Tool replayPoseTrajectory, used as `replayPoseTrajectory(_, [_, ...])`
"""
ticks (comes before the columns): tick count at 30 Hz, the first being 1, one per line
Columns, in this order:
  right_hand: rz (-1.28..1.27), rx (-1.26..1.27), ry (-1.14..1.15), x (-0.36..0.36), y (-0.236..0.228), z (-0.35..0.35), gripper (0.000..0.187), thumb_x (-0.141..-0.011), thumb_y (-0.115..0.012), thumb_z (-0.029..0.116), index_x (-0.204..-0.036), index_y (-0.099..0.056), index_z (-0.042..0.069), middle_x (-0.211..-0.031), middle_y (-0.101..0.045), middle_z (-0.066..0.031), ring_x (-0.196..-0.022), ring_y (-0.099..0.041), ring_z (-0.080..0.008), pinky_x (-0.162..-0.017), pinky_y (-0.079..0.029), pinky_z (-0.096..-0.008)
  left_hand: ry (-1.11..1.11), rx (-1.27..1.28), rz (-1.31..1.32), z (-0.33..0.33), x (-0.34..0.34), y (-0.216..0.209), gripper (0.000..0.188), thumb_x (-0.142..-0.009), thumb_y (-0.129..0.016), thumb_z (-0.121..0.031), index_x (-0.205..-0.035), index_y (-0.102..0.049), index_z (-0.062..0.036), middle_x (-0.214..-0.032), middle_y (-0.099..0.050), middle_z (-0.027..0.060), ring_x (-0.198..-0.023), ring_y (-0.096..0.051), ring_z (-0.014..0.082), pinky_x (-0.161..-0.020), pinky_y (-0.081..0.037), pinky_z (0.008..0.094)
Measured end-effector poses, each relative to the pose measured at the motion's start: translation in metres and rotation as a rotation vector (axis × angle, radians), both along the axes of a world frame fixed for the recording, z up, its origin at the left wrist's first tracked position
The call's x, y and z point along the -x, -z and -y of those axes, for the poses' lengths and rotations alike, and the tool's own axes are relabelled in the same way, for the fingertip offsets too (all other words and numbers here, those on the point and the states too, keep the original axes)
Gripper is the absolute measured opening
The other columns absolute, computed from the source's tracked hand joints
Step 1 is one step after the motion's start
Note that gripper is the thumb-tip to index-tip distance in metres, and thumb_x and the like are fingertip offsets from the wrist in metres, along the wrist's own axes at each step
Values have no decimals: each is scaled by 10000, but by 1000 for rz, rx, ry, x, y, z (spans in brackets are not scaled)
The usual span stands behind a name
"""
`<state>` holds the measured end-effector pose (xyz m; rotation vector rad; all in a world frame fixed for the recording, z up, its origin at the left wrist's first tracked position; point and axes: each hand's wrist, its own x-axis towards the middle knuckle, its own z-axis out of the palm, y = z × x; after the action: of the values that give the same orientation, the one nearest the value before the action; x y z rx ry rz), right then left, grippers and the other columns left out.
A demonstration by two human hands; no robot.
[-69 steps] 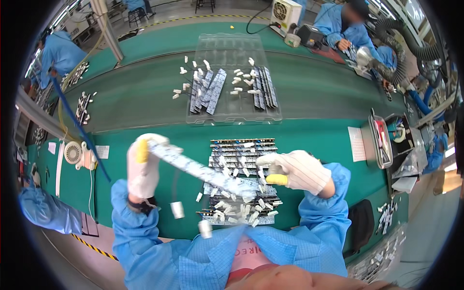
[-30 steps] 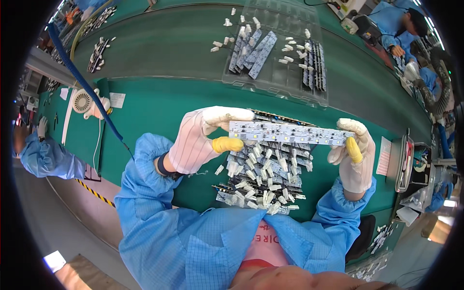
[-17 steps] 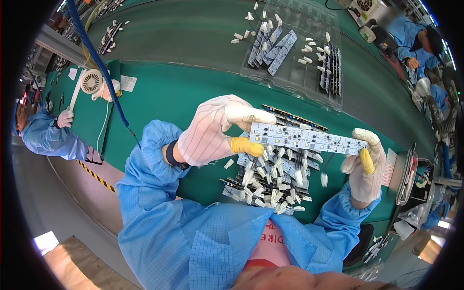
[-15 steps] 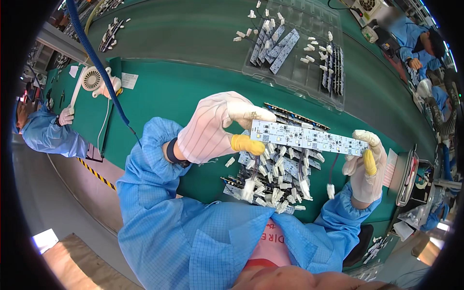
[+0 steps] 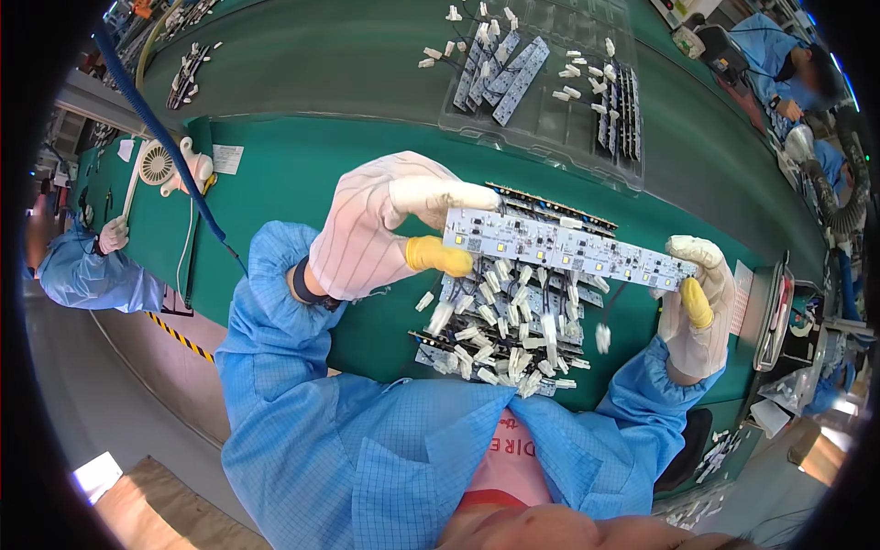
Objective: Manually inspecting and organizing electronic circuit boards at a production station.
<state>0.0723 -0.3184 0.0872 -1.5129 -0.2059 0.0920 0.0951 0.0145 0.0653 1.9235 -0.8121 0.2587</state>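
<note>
Between both hands I hold a long white LED circuit board point(image 5: 559, 246), face up, tilting down a little to the right. My left hand point(image 5: 385, 225), in a striped white glove with a yellow fingertip, pinches its left end. The gloved fingers of my right hand point(image 5: 701, 298) grip its right end. A dark wire with a white connector point(image 5: 602, 337) hangs below the board's right half. Under it lies a heap of similar boards with several white connectors point(image 5: 513, 339). Behind the held board, a stack of dark-edged boards point(image 5: 559, 209) is partly hidden.
Beyond the green mat point(image 5: 275, 147), a clear plastic tray point(image 5: 541, 147) carries more boards and connectors. A white fan point(image 5: 158, 163) stands at left, near a hanging blue coiled hose point(image 5: 151, 124). A co-worker's gloved hand point(image 5: 115, 236) shows at far left; another person point(image 5: 770, 55) sits at upper right.
My left hand and the board's left end have moved left and slightly up, and the board looks larger. My right hand keeps its grip. The whole view has shifted a little.
</note>
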Motion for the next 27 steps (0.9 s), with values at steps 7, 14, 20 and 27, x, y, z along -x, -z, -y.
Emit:
replayPoseTrajectory(7, [22, -57, 3, 3, 0, 2, 462, -861, -667, 258, -1151, -517, -69, -758, -634, -140, -422, -468, -52, -419, -330, -155, 14, 80, -68, -2, -3, 1, 483, -716, -762, -375, -1026, -664, -18, -916, -664, 126, -826, -648, 206, -677, -541, 294])
replayPoseTrajectory(14, [-45, -33, -19, 5, 2, 8, 496, -835, -704, 261, -1162, -509, -56, -869, -607, -109, -573, -533, -74, -505, -392, -169, -59, 71, -66, -1, -1, 3, 467, -717, -759, -363, -1037, -676, -34, -928, -657, 108, -806, -641, 186, -671, -530, 273])
replayPoseTrajectory(20, [-28, -105, -8, 8, -5, 2, 489, -844, -691, 270, -1158, -510, -59, -880, -617, -129, -589, -556, -97, -417, -362, -158, -9, 128, -84, 0, -8, 5, 401, -754, -728, -306, -1036, -667, -28, -927, -653, 126, -799, -643, 193, -680, -519, 268])
replayPoseTrajectory(27, [-71, 21, -29, 8, -15, 3, 567, -807, -734, 309, -1141, -504, -88, -804, -624, -144, -511, -546, -89, -406, -360, -144, -13, 69, 35, 0, -10, 5, 273, -859, -663, -214, -1067, -631, -41, -896, -657, 165, -837, -627, 255, -713, -513, 332])
